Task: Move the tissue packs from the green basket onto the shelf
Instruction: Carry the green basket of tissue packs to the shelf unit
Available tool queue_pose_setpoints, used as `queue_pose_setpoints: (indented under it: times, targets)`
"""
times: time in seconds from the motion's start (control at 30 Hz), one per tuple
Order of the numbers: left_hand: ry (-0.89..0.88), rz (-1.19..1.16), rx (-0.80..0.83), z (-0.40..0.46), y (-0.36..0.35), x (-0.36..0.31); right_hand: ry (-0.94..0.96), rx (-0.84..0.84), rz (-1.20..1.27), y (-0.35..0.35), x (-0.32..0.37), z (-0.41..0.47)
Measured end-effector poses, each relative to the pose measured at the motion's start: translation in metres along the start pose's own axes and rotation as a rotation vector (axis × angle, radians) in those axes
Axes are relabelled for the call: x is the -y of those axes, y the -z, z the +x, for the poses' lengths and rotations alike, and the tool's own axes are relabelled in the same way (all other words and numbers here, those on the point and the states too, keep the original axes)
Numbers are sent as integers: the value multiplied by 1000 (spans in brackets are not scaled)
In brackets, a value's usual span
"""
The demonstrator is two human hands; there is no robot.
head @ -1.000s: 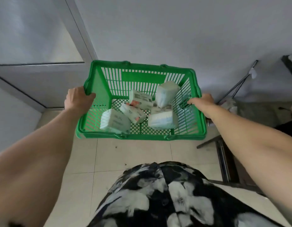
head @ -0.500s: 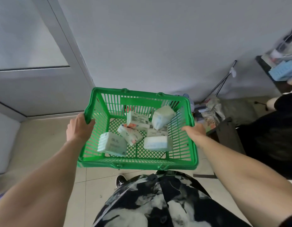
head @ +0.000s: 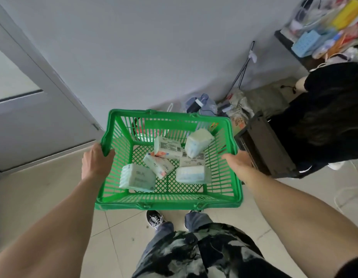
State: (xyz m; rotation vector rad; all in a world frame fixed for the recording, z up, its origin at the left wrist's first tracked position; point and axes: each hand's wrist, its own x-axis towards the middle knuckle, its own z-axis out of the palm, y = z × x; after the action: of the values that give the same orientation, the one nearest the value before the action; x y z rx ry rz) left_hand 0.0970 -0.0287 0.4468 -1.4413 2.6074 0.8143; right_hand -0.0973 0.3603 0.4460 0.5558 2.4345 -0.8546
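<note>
I carry a green plastic basket (head: 168, 202) in front of me above the tiled floor. My left hand (head: 96, 162) grips its left rim and my right hand (head: 237, 162) grips its right rim. Several tissue packs lie loose inside: a pale green pack (head: 138, 178) at the front left, a white pack (head: 193, 174) at the front right, an upright white pack (head: 198, 142) at the back right, and two with orange print (head: 157, 165) in the middle. A dark shelf (head: 290, 45) with assorted goods shows at the top right.
A grey wall stands straight ahead, a door (head: 33, 109) to the left. Bags and a water bottle (head: 202, 105) clutter the floor by the wall. A dark crate (head: 264, 149) and a person in black (head: 330, 109) are on the right.
The view has swung right and down: the basket sits lower in view, and the shelf, floor clutter and the person in black have come into sight. Both hands keep their grip.
</note>
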Motion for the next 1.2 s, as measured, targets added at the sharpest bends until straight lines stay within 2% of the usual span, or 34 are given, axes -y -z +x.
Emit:
queue_pose_setpoints:
  times: [0.17,0.33,0.7,0.83,0.97,1.2]
  targets:
    - [-71,43,74,-5,-19,-23,-74,-26,62,15,-43,-3]
    - [-184,97,121,-31,-48,-85,-177,-70,141,59,-104,1]
    - [-598,249,302,-123,-164,-243,-480,-269,415,154,-302,-28]
    - [-762,244,383,-165,-201,-285,-637,-349,476,160,-357,-65]
    - [-849,284,547,-196,-248,-314,-804,-415,552,149,-404,-110]
    - [-1150,404,768,-271,-317,-366,-1079,-616,707,126,-455,-187]
